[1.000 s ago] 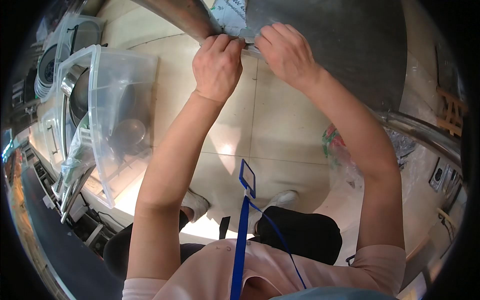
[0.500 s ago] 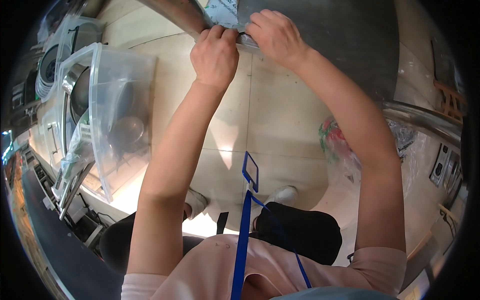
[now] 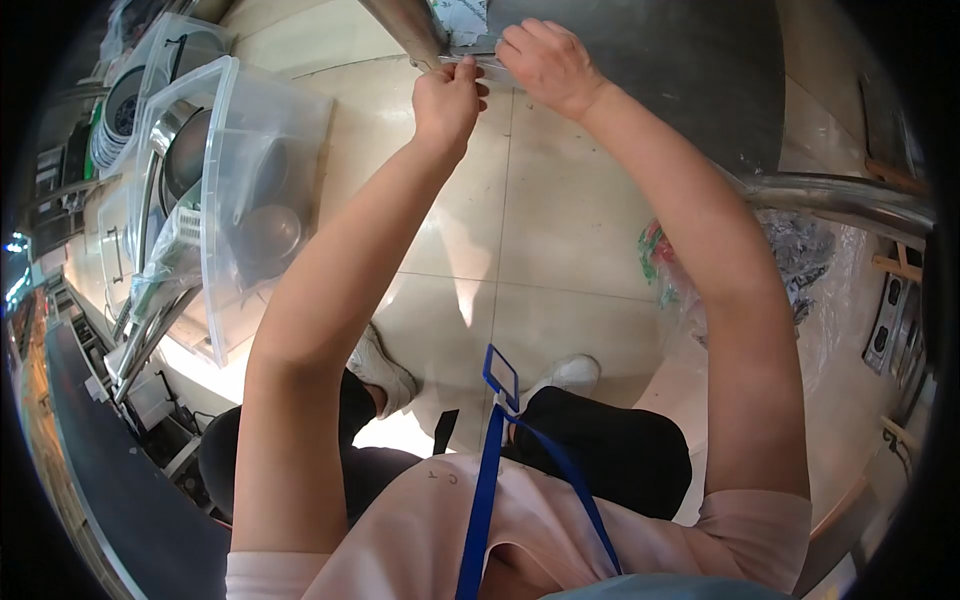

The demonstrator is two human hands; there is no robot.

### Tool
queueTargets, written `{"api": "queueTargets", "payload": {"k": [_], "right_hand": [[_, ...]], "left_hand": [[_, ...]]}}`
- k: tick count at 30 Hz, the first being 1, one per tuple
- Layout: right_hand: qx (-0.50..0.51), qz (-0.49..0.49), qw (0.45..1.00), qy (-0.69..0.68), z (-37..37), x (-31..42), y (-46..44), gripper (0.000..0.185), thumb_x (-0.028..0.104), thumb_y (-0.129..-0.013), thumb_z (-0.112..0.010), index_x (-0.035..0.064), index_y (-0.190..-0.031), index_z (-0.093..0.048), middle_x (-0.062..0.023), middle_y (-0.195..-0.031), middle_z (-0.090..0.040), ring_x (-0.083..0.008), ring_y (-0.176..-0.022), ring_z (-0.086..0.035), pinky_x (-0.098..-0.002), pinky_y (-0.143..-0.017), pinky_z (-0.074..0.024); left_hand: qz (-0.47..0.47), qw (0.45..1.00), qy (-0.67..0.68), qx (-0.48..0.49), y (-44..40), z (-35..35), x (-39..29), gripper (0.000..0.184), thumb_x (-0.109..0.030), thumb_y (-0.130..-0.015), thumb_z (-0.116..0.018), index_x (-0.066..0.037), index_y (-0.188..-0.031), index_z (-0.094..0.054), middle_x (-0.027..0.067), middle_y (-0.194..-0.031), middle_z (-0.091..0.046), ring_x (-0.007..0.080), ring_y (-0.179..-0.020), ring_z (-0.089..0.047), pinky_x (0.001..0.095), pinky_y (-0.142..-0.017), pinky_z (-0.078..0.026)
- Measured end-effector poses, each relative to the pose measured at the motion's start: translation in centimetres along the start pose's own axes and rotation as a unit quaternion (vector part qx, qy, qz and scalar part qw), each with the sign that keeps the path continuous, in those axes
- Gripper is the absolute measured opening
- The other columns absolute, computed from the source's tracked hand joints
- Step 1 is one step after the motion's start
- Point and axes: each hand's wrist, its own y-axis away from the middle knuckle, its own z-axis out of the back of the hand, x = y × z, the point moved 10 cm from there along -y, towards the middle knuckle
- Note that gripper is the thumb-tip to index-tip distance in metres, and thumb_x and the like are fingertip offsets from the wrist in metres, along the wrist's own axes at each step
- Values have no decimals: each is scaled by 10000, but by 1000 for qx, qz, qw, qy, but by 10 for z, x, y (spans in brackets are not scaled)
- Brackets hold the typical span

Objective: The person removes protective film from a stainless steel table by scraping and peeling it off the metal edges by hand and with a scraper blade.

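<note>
At the edge of a dark metal panel [image 3: 680, 80], my left hand [image 3: 449, 98] is closed, with thumb and fingers pinched near the edge strip beside a round metal tube [image 3: 405, 22]. What it grips is too small to make out. Just to its right, my right hand [image 3: 550, 65] has its fingers curled together at the same edge, their tips partly hidden. Printed film [image 3: 463, 20] covers part of the metal above my hands. A thin clear strip shows between the two hands.
On the left stands a clear plastic bin [image 3: 265, 170] with pans and utensils. Clear plastic bags [image 3: 800, 255] lie at the right below a horizontal metal tube [image 3: 840, 196]. A blue-edged badge [image 3: 501, 377] hangs over the tiled floor [image 3: 560, 240].
The view has shifted a little. My left hand has turned, and its thumb and fingertips now show. My right hand stays at the panel edge, slightly apart from the left.
</note>
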Motion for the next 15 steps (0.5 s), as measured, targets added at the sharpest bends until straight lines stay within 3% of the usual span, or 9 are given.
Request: {"api": "queueTargets", "payload": {"k": [2, 8, 15], "right_hand": [[-3, 2, 1000, 1, 3, 1, 0, 19, 90, -652, -510, 99, -645, -496, -18, -696, -450, -163, -686, -488, -269, -603, -426], [-4, 12, 1000, -19, 5, 2, -2, 33, 86, -648, -522, 91, -637, -491, -26, -686, -443, -169, -683, -489, -271, -602, -425], [-12, -8, 999, -34, 4, 0, -2, 86, 104, -641, -538, 88, -567, -499, -35, -665, -453, -188, -664, -485, -291, -583, -415]], "left_hand": [[74, 989, 128, 31, 1, -12, 5, 211, -193, -843, -530, 10, -789, -544, 41, -628, -549, 87, -477, -463, 197, -448, -392], [204, 949, 226, -79, -3, -11, 11, 77, -61, -808, -531, 9, -775, -527, 38, -640, -534, 107, -520, -508, 210, -433, -436], [196, 944, 201, -174, -3, -6, 8, 105, 24, -790, -473, 54, -886, -502, 81, -742, -536, 137, -542, -519, 235, -432, -416]]}}
